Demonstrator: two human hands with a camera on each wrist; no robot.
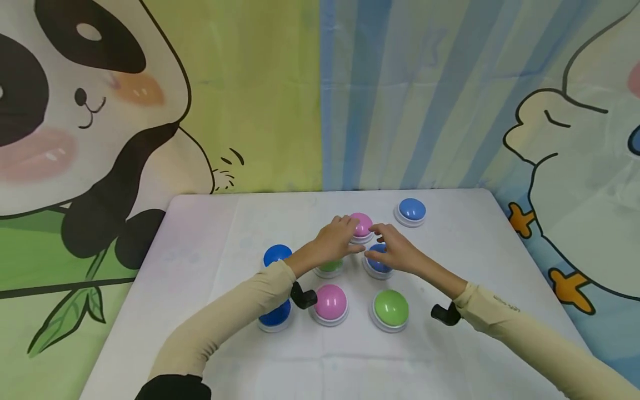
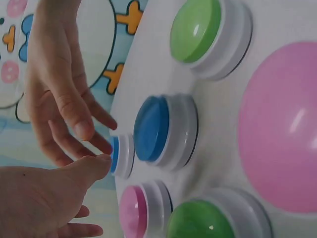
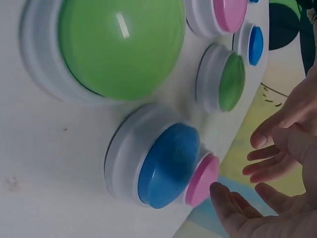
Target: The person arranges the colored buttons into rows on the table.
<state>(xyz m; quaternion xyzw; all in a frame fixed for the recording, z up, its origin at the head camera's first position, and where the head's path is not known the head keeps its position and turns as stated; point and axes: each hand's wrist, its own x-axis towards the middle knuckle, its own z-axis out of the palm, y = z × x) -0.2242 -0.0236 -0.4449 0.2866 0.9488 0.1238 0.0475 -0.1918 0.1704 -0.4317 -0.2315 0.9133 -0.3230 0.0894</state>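
Pink button [image 1: 363, 229]: between left hand [image 1: 333, 240] and right hand [image 1: 398, 251], near both.
Hands: released, fingers loosely bent, nothing grasped.
Dome [image 1: 364, 223]: probably stiff, slippery.
White base [image 1: 363, 240]: best hold, pinch sides; unit likely light.

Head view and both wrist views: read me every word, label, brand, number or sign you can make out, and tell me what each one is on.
None can be read.
Right sleeve: small dark marking near the cuff, perhaps print; too small and blurred to read.
Domed buttons: no lettering visible on the parts that show.
Backdrop: cartoon figures and stripes, no words that I can make out.
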